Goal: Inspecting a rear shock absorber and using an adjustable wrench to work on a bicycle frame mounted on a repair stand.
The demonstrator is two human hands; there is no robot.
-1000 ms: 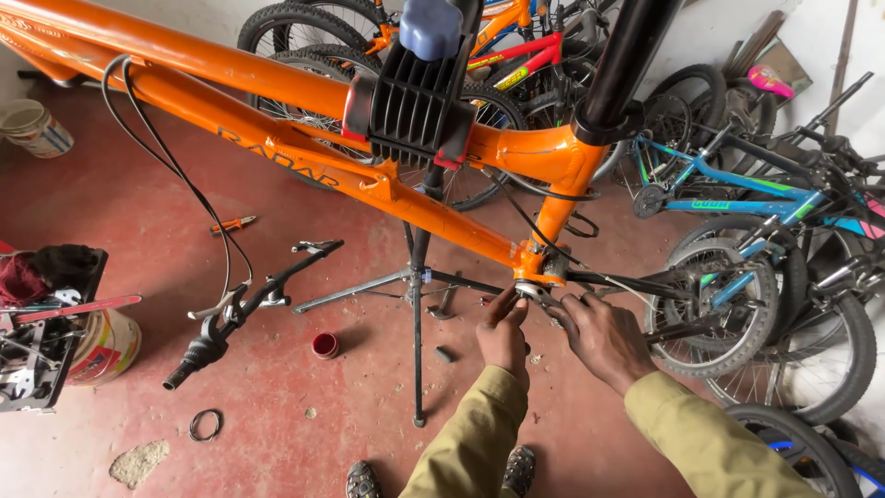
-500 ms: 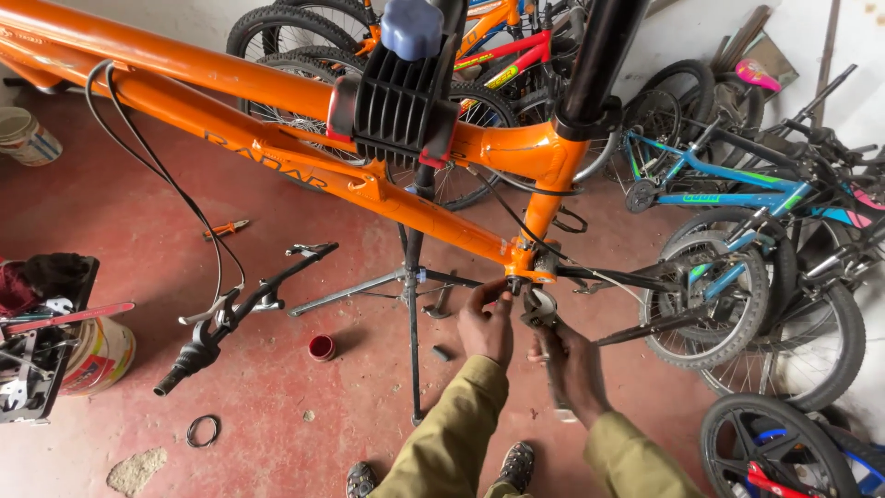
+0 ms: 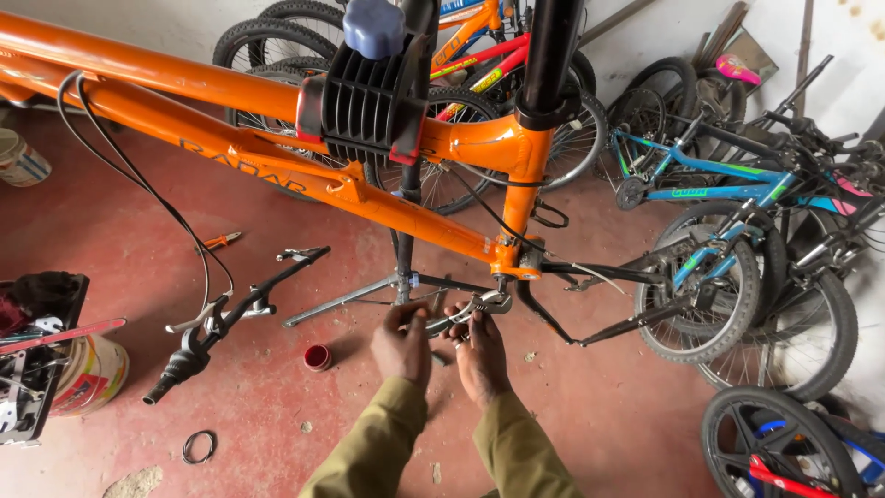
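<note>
Orange bicycle frame (image 3: 277,175) is clamped in the repair stand (image 3: 373,101). Below its bottom bracket (image 3: 516,263), left hand (image 3: 403,346) and right hand (image 3: 479,355) pinch a metal adjustable wrench (image 3: 466,312). Judged step: setting its jaw; next, seat it squarely on the bracket.

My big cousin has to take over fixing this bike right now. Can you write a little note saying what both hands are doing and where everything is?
Left hand: fingers closed on one end of a metal tool.
Right hand: gripping the same tool from the other side, below the bottom bracket.
Orange bike frame is clamped in the black repair stand clamp; no wheels or cranks are on it.
Handlebar hangs loose by its cables. Small red cap, rubber ring and orange pliers lie on the floor.
Whether the bracket part is tight cannot be told.
</note>
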